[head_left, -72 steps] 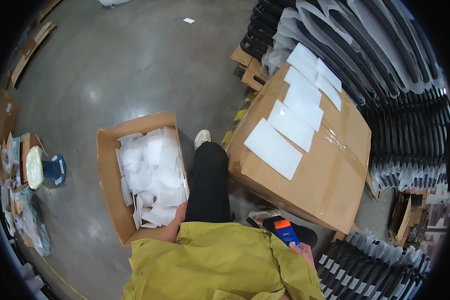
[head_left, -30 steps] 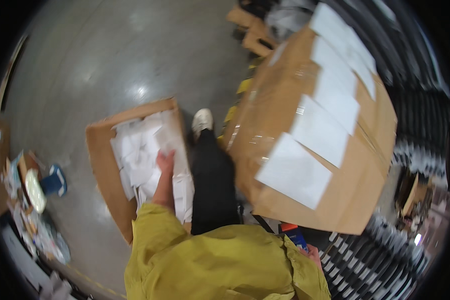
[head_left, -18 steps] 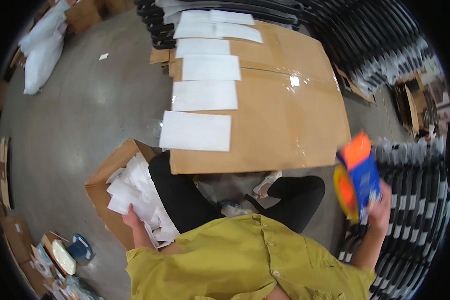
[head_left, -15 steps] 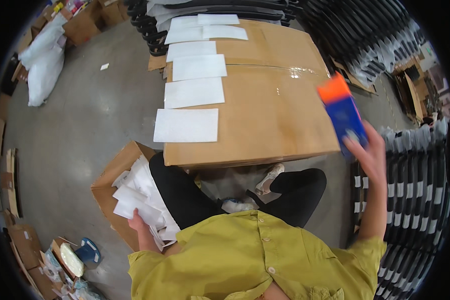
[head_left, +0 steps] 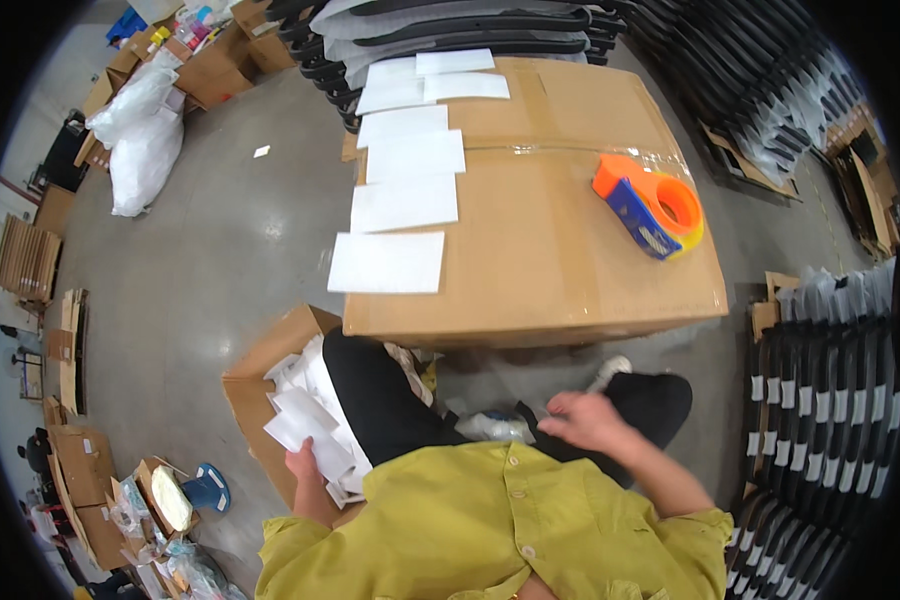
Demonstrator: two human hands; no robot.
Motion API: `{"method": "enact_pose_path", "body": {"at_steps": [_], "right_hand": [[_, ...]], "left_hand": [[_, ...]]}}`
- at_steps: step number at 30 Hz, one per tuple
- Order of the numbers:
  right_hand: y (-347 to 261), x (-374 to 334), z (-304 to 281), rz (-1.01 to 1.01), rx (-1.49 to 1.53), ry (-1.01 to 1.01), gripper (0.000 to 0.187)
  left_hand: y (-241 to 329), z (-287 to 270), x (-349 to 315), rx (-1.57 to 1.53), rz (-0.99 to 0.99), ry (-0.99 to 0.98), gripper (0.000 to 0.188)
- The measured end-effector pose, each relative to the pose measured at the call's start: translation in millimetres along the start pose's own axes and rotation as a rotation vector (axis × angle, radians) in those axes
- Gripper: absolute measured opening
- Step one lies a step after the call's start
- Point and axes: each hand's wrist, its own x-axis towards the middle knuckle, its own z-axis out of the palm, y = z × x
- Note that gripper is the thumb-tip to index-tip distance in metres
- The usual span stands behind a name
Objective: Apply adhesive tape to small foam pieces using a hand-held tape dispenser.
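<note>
Tall stacks of black curved parts [head_left: 820,400], partly wrapped in pale film [head_left: 770,130], rose on the right. In front of a person in a yellow-green shirt [head_left: 450,525] stood a large brown cardboard box [head_left: 570,250], its top crossed by clear tape [head_left: 530,149]. By its near left corner, beside the person's left leg [head_left: 375,395], was a smaller open carton [head_left: 250,410], well filled with loose white sheets [head_left: 315,378]. About seven more, some overlapping, formed a column [head_left: 398,204] down the left of the box top; I judged it mostly laid, since it ran from the far end almost to the near edge. An orange, blue and yellow tape dispenser [head_left: 638,215] rested on the top's right side, apart from the sheets. The right hand [head_left: 585,422] hung near the right leg [head_left: 660,400], fingers half curled; I saw nothing in it, but could not tell how wide it stood. The left hand [head_left: 303,458] pinched a sheet or two [head_left: 310,430] at the carton; those, and the pile inside, were not yet on the box.
</note>
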Motion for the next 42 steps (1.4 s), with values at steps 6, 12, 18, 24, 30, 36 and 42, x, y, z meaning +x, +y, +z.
{"method": "enact_pose_path", "body": {"at_steps": [6, 12, 18, 24, 30, 36, 42], "right_hand": [[135.9, 61.5, 198.7, 0.066, 0.092, -0.793, 0.066], [161.5, 62.8, 185.3, 0.177, 0.370, -1.085, 0.042], [217.9, 44.3, 166.8, -0.356, 0.001, -1.126, 0.038], [289.3, 26.5, 190.3, 0.031, 0.129, -1.247, 0.047], [92.1, 6.8, -7.9, -0.336, -0.110, -0.444, 0.052], [26.1, -29.8, -188.1, -0.519, 0.058, 0.415, 0.030], [29.3, 42.3, -222.8, -0.272, -0.493, 0.904, 0.047]], "left_hand": [[-15.8, 22.8, -0.1, 0.330, 0.021, -0.009, 0.041], [-0.4, 27.1, -59.4, 0.353, -0.082, 0.061, 0.038], [-20.7, 0.0, -111.4, 0.253, -0.113, 0.178, 0.035], [-67.1, 6.0, -146.5, 0.005, -0.032, 0.273, 0.038], [72.3, 11.2, -185.8, -0.505, 0.177, 0.105, 0.043], [256.5, 126.1, -272.6, -0.327, 0.461, -0.792, 0.039], [294.9, 275.0, -291.7, -0.046, 0.390, -0.961, 0.043]]}}
